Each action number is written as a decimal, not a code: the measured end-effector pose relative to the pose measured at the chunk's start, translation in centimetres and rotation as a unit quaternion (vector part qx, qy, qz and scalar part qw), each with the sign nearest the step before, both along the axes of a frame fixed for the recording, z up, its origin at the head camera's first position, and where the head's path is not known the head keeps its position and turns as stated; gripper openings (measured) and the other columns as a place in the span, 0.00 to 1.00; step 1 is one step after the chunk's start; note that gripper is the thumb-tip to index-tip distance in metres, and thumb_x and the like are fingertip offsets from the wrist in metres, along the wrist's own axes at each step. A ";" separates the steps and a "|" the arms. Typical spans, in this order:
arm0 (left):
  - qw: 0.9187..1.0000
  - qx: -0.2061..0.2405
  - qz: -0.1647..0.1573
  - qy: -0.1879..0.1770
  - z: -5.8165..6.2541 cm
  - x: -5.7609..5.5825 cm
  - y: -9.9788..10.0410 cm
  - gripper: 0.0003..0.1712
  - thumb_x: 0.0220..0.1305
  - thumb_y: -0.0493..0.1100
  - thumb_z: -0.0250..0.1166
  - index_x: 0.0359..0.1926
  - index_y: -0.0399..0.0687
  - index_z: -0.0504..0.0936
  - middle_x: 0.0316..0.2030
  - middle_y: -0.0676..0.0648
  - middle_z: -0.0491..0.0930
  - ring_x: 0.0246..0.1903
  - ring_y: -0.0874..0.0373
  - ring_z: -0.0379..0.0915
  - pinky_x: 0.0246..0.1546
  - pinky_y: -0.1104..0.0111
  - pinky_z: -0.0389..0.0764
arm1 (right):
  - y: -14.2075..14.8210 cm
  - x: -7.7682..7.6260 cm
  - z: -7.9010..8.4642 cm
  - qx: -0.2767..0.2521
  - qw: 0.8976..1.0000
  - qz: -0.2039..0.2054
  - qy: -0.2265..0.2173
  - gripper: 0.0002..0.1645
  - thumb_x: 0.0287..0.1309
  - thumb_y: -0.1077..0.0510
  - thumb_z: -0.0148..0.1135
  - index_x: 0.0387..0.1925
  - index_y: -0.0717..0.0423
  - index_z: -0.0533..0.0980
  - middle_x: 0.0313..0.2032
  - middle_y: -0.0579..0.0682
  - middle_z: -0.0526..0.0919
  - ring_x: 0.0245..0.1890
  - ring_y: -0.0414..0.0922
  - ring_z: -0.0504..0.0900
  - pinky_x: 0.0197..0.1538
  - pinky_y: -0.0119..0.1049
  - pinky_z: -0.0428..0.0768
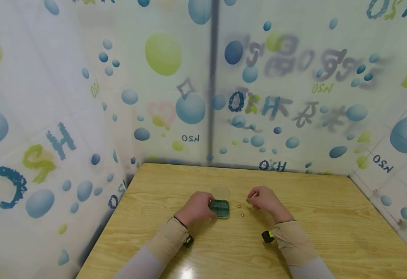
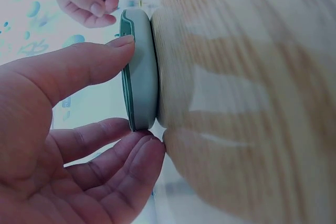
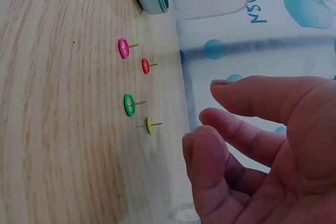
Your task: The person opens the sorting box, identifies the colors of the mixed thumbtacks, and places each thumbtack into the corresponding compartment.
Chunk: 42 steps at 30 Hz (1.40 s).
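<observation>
A small green box (image 1: 220,209) with dark compartments stands on the table, its clear lid (image 1: 220,193) swung back. My left hand (image 1: 198,207) holds the box at its left side, the thumb (image 2: 100,64) on the near rim and the fingers against the opposite edge. Several thumbtacks lie point up to the box's right: a pink one (image 3: 124,48), a red one (image 3: 146,66), a green one (image 3: 129,104) and a yellow one (image 3: 150,125). Beside and above them hovers my right hand (image 1: 264,199), fingers loosely bent, thumb apart from the fingertips, nothing seen between them.
The wooden table (image 1: 147,232) reaches back to a wall covering (image 1: 287,116) printed with bubbles and letters. A strapped wrist camera (image 1: 268,236) sits under the right wrist, another (image 1: 188,241) under the left.
</observation>
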<state>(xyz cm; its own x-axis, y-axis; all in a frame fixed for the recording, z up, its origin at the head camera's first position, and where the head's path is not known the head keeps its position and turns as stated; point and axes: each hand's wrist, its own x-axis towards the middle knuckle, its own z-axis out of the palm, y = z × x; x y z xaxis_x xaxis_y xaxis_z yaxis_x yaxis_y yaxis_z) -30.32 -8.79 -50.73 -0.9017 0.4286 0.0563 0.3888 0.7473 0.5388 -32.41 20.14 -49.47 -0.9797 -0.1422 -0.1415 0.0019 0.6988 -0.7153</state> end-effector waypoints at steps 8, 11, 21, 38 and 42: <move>1.000 -0.007 0.000 0.006 0.2 -0.1 0.1 0.29 0.47 0.46 0.86 0.50 0.40 0.89 0.37 0.47 0.87 0.32 0.59 0.76 0.38 0.64 0.80 | 0.0 0.0 -0.4 0.030 0.999 0.022 0.017 0.06 0.65 0.59 0.72 0.35 0.57 0.83 0.25 0.50 0.81 0.26 0.44 0.79 0.32 0.37 0.78; 1.000 -0.008 0.000 0.005 0.3 0.0 0.1 0.28 0.48 0.46 0.86 0.49 0.39 0.89 0.38 0.47 0.88 0.33 0.58 0.77 0.39 0.64 0.80 | -0.1 0.0 -0.6 0.036 0.999 0.027 0.022 0.05 0.63 0.60 0.73 0.33 0.57 0.83 0.22 0.49 0.80 0.24 0.44 0.77 0.31 0.37 0.76; 1.000 -0.003 0.000 0.005 0.3 0.0 0.1 0.29 0.47 0.45 0.86 0.49 0.38 0.89 0.38 0.45 0.88 0.33 0.58 0.77 0.39 0.64 0.80 | -0.3 0.1 -1.1 0.052 0.998 0.026 0.034 0.06 0.57 0.64 0.74 0.29 0.57 0.83 0.24 0.48 0.81 0.23 0.43 0.77 0.29 0.36 0.75; 1.000 -0.003 0.000 0.014 0.4 0.1 0.1 0.27 0.47 0.45 0.86 0.47 0.39 0.89 0.35 0.48 0.86 0.31 0.60 0.74 0.36 0.66 0.77 | -0.6 0.4 -1.1 0.077 0.995 0.041 0.047 0.07 0.52 0.65 0.75 0.25 0.56 0.83 0.24 0.47 0.81 0.25 0.42 0.75 0.30 0.34 0.73; 1.000 -0.003 -0.001 0.012 0.2 0.0 0.1 0.27 0.47 0.45 0.86 0.48 0.39 0.89 0.34 0.48 0.86 0.31 0.60 0.74 0.37 0.66 0.78 | -0.7 0.4 -1.0 0.080 0.995 0.043 0.050 0.06 0.52 0.67 0.72 0.25 0.56 0.83 0.24 0.47 0.81 0.25 0.42 0.74 0.30 0.34 0.72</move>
<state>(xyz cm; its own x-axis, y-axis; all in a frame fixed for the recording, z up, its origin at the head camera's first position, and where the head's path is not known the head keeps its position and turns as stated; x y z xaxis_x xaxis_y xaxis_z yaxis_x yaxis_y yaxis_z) -30.29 -8.72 -50.52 -0.8995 0.4303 0.0765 0.4032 0.7494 0.5252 -31.97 19.47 -50.48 -0.9751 -0.2097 -0.0725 -0.1279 0.7981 -0.5888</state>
